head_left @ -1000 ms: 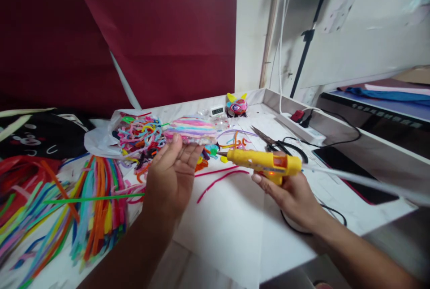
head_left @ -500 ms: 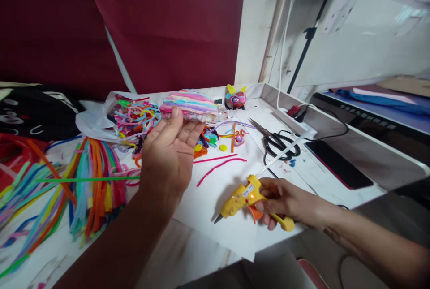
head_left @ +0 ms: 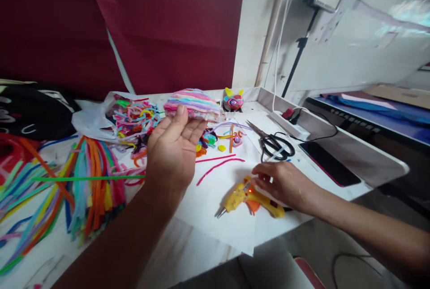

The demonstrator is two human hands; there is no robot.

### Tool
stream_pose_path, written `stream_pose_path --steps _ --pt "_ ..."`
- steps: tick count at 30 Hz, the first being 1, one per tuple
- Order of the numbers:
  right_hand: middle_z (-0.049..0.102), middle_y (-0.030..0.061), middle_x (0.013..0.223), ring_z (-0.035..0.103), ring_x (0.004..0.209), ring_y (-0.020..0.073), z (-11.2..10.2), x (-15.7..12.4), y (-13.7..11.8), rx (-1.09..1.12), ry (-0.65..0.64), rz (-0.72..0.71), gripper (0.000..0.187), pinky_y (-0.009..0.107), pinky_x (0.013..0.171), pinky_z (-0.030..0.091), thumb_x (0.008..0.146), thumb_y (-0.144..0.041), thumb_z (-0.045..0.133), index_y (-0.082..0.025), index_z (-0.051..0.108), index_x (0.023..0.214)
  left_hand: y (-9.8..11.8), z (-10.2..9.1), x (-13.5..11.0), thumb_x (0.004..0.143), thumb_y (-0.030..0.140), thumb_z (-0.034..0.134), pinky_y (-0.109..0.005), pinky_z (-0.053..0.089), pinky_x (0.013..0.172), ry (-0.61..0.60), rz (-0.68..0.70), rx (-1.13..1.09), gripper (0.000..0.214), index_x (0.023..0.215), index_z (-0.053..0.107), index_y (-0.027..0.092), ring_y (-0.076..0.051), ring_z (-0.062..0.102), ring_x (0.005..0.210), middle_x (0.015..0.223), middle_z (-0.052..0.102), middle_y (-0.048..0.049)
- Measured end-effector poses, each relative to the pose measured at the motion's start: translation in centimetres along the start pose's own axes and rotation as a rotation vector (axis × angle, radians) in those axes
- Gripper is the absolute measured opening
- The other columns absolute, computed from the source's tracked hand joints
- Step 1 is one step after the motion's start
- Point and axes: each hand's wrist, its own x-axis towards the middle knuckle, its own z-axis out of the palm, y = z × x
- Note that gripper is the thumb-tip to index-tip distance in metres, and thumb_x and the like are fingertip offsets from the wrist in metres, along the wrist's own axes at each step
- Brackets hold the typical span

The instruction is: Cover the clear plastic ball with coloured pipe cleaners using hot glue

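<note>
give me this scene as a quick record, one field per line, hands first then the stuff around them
left hand: holds the striped craft piece between thumb and fingers
right hand: at the glue gun, contact unclear
glue gun: on its side, nozzle end over white paper, small light lit
scissors: on the table, beyond the right hand
phone: right of the scissors, screen dark
pipe cleaners: bundled, left of the left hand

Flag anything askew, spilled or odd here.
The glue gun lies on its side, its light lit, by the right hand. The paper under it looks askew: one corner pokes past the table. No damage shows.
</note>
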Motion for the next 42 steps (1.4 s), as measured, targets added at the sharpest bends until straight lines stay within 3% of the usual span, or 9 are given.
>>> stream_pose_path --steps 3,6,13,19,23,27,32,37,42 --pt "0.07 0.0107 0.096 0.065 0.087 0.0207 0.2 2.8 -1.0 -0.031 0.102 -0.286 0.021 0.03 0.074 0.046 0.091 -0.016 0.051 -0.014 0.07 0.101 -0.1 0.0 0.0 0.075 0.019 0.077 -0.039 0.052 0.097 0.031 -0.007 0.016 0.012 0.076 0.065 0.018 -0.017 0.072 0.084 0.078 0.072 -0.0005" --pt "0.067 0.0102 0.106 0.063 0.097 0.0185 1.3 6.3 -2.4 -0.056 -0.009 -0.493 0.025 0.028 0.082 0.046 0.092 -0.009 0.049 -0.015 0.067 0.108 -0.3 0.0 0.1 0.073 0.017 0.077 -0.038 0.054 0.095 0.045 -0.019 0.011 0.014 0.073 0.063 0.017 -0.016 0.071 0.079 0.073 0.07 0.0006" --pt "0.067 0.0118 0.107 0.065 0.093 0.0225 3.9 10.8 -4.4 -0.23 -0.128 -0.546 0.019 0.03 0.071 0.049 0.094 -0.016 0.05 -0.016 0.067 0.101 -0.6 -0.5 0.6 0.074 0.015 0.076 -0.04 0.054 0.094 0.077 -0.061 -0.02 0.012 0.074 0.064 0.016 -0.014 0.07 0.074 0.071 0.07 -0.0001" --pt "0.067 0.0163 0.105 0.065 0.092 0.025 4.8 11.5 -4.9 -0.32 -0.131 -0.624 0.022 0.035 0.073 0.051 0.093 -0.009 0.043 -0.01 0.064 0.099 -0.9 -0.7 0.9 0.078 0.013 0.073 -0.034 0.056 0.088 0.114 -0.076 -0.03 0.01 0.074 0.064 0.014 -0.012 0.07 0.071 0.07 0.07 -0.0014" --pt "0.067 0.0158 0.099 0.063 0.092 0.0236 3.2 10.2 -4.9 -0.286 -0.087 -0.674 0.017 0.037 0.084 0.049 0.094 -0.011 0.045 -0.009 0.062 0.097 -1.1 -0.8 1.0 0.078 0.013 0.072 -0.031 0.057 0.081 0.151 -0.084 -0.012 0.009 0.075 0.064 0.013 -0.011 0.07 0.067 0.069 0.07 -0.0014" --pt "0.064 0.0033 0.079 0.056 0.065 0.0125 0.2 7.4 -3.3 0.1 -0.037 -0.631 0.01 0.023 0.06 0.047 0.093 -0.012 0.047 -0.015 0.055 0.089 -1.3 -1.1 1.1 0.075 0.016 0.076 -0.029 0.057 0.078 0.119 -0.061 -0.002 0.013 0.074 0.063 0.014 -0.011 0.069 0.067 0.069 0.069 -0.0011" --pt "0.066 0.0009 0.083 0.06 0.065 0.0093 -2.0 4.8 -1.4 0.558 0.292 -0.555 0.021 0.018 0.052 0.045 0.093 -0.011 0.051 -0.019 0.06 0.11 -1.9 -1.4 0.9 0.072 0.02 0.079 -0.028 0.056 0.081 0.082 -0.072 0.028 0.017 0.074 0.063 0.015 -0.01 0.068 0.069 0.073 0.07 -0.0004" --pt "0.066 0.0016 0.079 0.06 0.068 0.0106 -2.0 5.0 -2.0 0.428 0.74 -0.533 0.013 0.022 0.062 0.048 0.09 -0.012 0.059 -0.018 0.065 0.1 -2.5 -1.1 0.3 0.066 0.02 0.083 -0.027 0.054 0.081 0.089 -0.109 0.101 0.023 0.075 0.063 0.015 -0.011 0.067 0.07 0.072 0.068 0.0015" --pt "0.066 0.001 0.077 0.056 0.062 0.0089 -1.7 5.4 -2.7 0.265 0.878 -0.503 0.007 0.02 0.057 0.045 0.09 -0.011 0.059 -0.016 0.061 0.093 -2.8 -0.8 -0.3 0.067 0.021 0.082 -0.029 0.053 0.085 0.062 -0.105 0.144 0.023 0.078 0.063 0.015 -0.012 0.068 0.076 0.077 0.069 0.0001"
